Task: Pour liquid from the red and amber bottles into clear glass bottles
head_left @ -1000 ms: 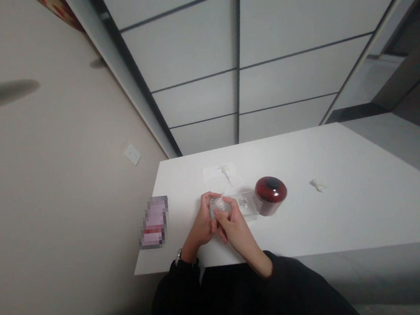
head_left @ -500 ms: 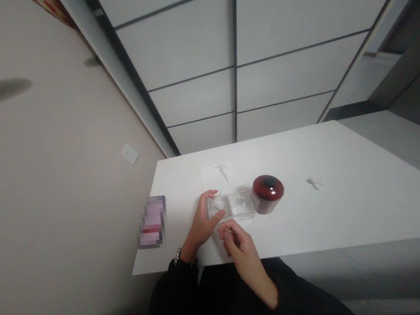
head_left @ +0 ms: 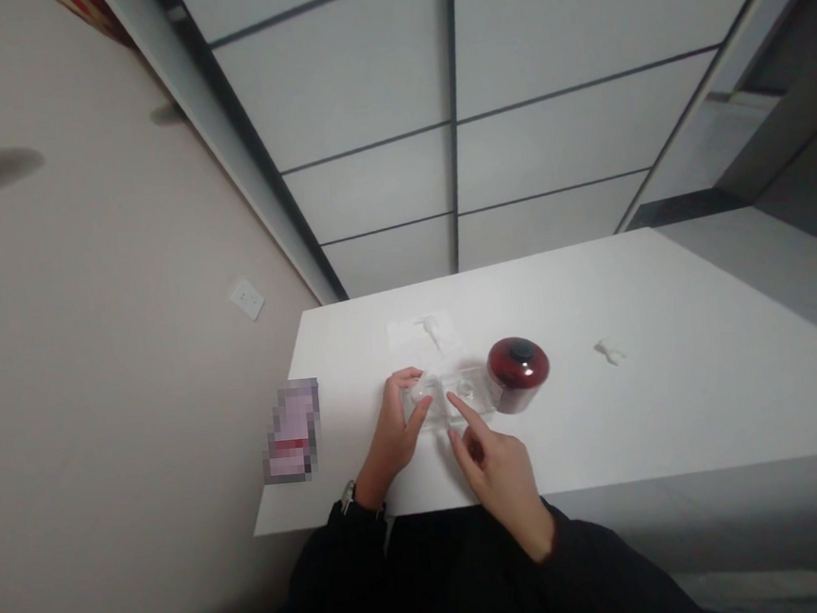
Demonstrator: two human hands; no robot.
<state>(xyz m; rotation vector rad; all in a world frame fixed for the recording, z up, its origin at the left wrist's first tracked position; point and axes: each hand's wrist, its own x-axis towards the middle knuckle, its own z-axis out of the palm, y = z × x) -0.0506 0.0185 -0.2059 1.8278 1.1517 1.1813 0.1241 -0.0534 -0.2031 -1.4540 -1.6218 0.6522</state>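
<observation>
White tabletop point(head_left: 682, 330) beneath, the left hand point(head_left: 395, 432) grasps one half of the clear two-part case point(head_left: 480, 401) just beside the red-lidded canister point(head_left: 518, 375), and the right hand point(head_left: 504, 465), pointing and visibly gripping nothing, could jab too hard and shove the case against it.

Tabletop point(head_left: 672, 379) wht, lower ctr. Box point(head_left: 449, 381) clear, lower ctr; jar point(head_left: 519, 369) just rt: dk red top w/ blk knob point(head_left: 522, 350). Pixelated item point(head_left: 293, 422) lilac w/ red band point(head_left: 290, 444), lower L. Sleeves point(head_left: 603, 571) blk, btm. Doors point(head_left: 354, 92) pale gry w/ dk grid lines, top. Patterned red/ylw bit point(head_left: 88, 12), upper L.
</observation>
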